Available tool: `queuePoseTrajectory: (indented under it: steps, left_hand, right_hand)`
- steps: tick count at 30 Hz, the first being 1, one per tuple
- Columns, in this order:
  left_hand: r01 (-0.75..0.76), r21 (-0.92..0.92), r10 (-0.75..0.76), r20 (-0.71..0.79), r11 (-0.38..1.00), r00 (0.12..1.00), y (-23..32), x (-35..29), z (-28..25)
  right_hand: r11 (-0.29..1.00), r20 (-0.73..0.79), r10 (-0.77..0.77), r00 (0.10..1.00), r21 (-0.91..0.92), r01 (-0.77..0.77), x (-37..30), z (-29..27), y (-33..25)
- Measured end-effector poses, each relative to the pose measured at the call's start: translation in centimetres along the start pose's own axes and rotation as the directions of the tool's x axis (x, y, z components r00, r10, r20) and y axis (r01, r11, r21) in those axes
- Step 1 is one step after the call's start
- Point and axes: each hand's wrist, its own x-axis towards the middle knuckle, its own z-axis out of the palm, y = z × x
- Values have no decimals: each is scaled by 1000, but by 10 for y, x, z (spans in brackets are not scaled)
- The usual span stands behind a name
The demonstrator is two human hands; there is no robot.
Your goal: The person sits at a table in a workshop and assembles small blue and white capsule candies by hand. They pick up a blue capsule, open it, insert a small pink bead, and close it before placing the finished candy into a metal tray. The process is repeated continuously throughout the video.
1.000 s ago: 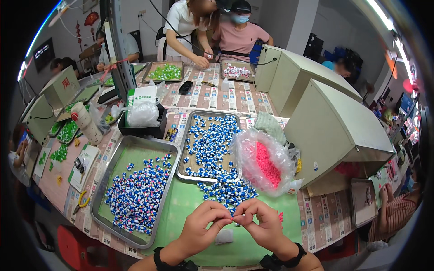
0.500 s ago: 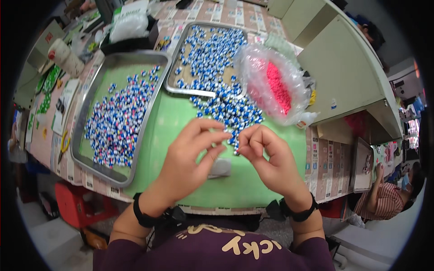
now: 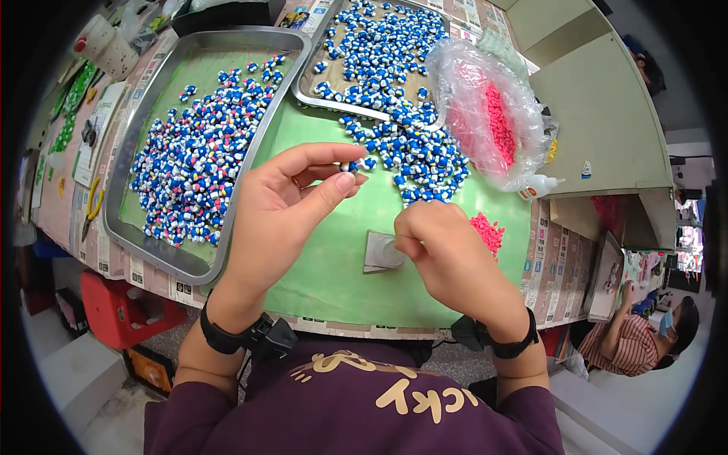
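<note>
My left hand (image 3: 280, 201) is raised over the green work surface, pinching a small blue-and-white bead-like figure (image 3: 348, 167) between thumb and fingers. My right hand (image 3: 455, 254) is lower, beside a small grey square plate (image 3: 377, 254) with a pale, shiny patch on it. Its fingers are curled together with their tips turned down; whatever they hold is hidden. Just beyond the right hand spreads a loose heap of the same blue-and-white figures (image 3: 436, 161). A little pile of tiny pink pieces (image 3: 488, 232) lies to its right.
On the left, a metal tray (image 3: 205, 64) holds many figures with pink bits. Another metal tray (image 3: 345, 111) at the back holds more figures. A clear plastic bag (image 3: 466, 91) of pink pieces, a small white bottle (image 3: 540, 185) and a cabinet (image 3: 607, 106) stand right. Yellow-handled pliers (image 3: 93, 205) lie left.
My hands have moved apart. The left has gone up and left with the figure; the right has come down beside the plate. The view has shifted, and the pink pile now shows.
</note>
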Motion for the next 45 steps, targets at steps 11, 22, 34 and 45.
queuePoseTrajectory:
  steps: [11, 22, 34, 45]
  left_hand:
    - [154, -286, -126, 111, 946, 986, 8, 2, 35]
    - [24, -210, -9, 74, 977, 997, 9, -4, 48]
    - [-254, 85, 236, 176, 964, 956, 4, -6, 32]
    - [-227, 575, 407, -205, 786, 890, 8, -12, -80]
  right_hand:
    - [852, -474, 91, 876, 492, 177, 8, -18, -19]
    - [915, -561, 53, 826, 359, 185, 5, -12, -14]
    - [820, -377, 212, 901, 570, 46, 2, -16, -2]
    - [892, -462, 452, 763, 213, -400, -75, -71, 66]
